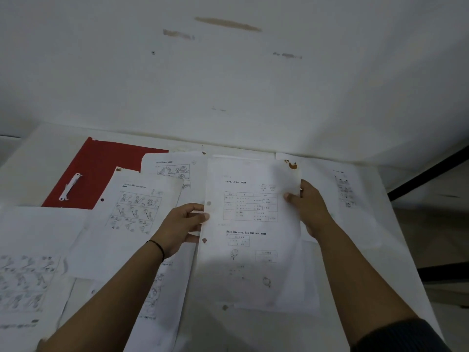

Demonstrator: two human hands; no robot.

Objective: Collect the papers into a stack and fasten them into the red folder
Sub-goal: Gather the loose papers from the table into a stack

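Both hands grip one white printed worksheet sheet (pixel 250 224) — L hand (pixel 181 228) on left edge, R hand (pixel 308 208) on right edge; red card folder (pixel 99 171) back-left on white desk (pixel 30 168).

White table (pixel 396 250), scuffed white wall (pixel 228 72) behind, dark table leg (pixel 429 171) at right

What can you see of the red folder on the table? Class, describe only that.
The red folder lies flat and open at the far left of the white table, near the wall. It looks like thin matte card. A white fastener strip lies slanted on its inner face, unthreaded. Loose printed sheets overlap its right and near edges, hiding part of it. Neither hand touches it.
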